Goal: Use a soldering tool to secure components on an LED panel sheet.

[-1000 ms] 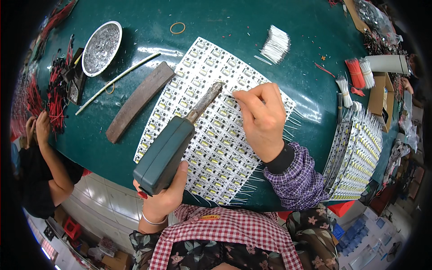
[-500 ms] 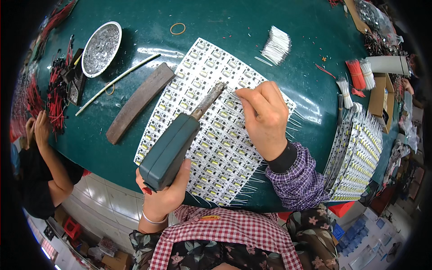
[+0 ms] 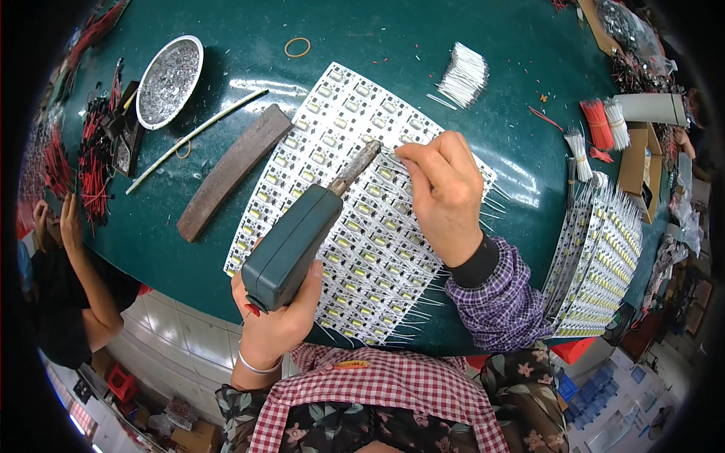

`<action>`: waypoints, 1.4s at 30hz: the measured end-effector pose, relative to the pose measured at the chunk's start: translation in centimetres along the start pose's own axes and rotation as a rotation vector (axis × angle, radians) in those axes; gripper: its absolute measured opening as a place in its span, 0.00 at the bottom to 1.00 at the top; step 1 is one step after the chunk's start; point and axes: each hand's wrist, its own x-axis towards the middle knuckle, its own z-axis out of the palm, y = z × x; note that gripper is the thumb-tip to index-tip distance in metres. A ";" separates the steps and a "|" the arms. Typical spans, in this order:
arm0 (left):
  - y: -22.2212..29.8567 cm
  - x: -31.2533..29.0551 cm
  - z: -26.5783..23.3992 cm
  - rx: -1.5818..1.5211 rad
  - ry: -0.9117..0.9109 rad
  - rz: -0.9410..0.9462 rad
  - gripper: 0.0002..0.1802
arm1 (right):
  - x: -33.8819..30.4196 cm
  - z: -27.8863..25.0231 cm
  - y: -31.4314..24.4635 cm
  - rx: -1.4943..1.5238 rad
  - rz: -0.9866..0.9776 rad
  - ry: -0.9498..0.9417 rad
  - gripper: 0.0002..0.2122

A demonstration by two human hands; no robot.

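My left hand (image 3: 278,325) is closed round the handle of a dark green soldering gun (image 3: 293,243). Its metal tip touches or hovers just over a white LED board panel (image 3: 300,162), close to my right fingertips. My right hand (image 3: 447,198), above the panel's right side, pinches a thin white wire (image 3: 390,153) whose end lies by the tip. Rows of small yellowish LEDs cover the panel, and short white wires stick out along its right and near edges. Whether solder joins the wire there is too small to tell.
Short white wires (image 3: 462,77) lie piled beyond the panel. Wired LED boards (image 3: 596,264) are stacked at right, near red wire bundles (image 3: 596,125) and a cardboard box (image 3: 640,166). Left are a curved metal bar (image 3: 232,175), a rod (image 3: 198,141), a bowl (image 3: 200,62) and a co-worker's hand (image 3: 71,225).
The soldering gun in my left hand has shifted slightly to the right, its tip nearer my right fingertips. My right hand has barely moved. The co-worker's hands at left have moved a little.
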 end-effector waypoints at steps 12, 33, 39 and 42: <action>0.0 -1.5 -1.0 -0.132 0.013 -0.147 0.20 | 0.0 0.1 -0.1 -0.004 -0.004 0.015 0.09; 0.8 2.0 -0.4 0.089 -0.010 0.160 0.07 | 0.6 0.0 0.2 -0.012 0.039 0.036 0.08; 1.2 1.9 0.0 -0.139 -0.006 -0.060 0.08 | 0.5 0.2 0.3 -0.022 0.038 0.035 0.08; 1.1 2.1 0.2 -0.145 -0.005 -0.054 0.08 | 0.6 0.2 0.3 -0.024 0.029 0.039 0.08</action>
